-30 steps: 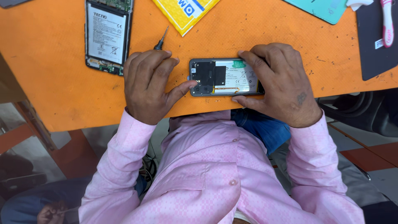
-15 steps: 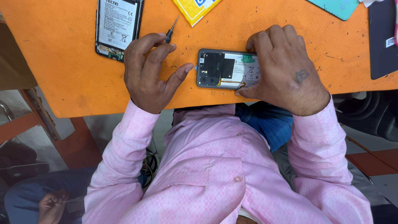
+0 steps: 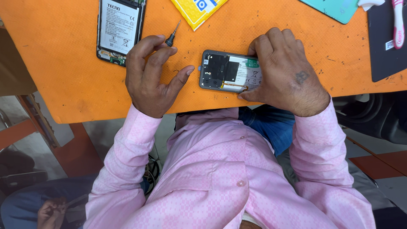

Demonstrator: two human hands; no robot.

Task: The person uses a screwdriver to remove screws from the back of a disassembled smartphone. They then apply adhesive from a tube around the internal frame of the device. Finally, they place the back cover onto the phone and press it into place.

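An opened dark phone [image 3: 229, 72] is pinned flat near the desk's [image 3: 63, 76] six o'clock edge.
It is steadied by the right hand [image 3: 284, 74], pressed over its three o'clock end, while a small black screwdriver [image 3: 171, 36] is pinched in the left hand [image 3: 150, 76], kept ready at nine o'clock beside it.

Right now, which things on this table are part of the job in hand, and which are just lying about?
In hand:
opened phone, under right hand
screwdriver, in left hand

Lying about:
second phone
yellow packet
teal mat
black mat
pink brush
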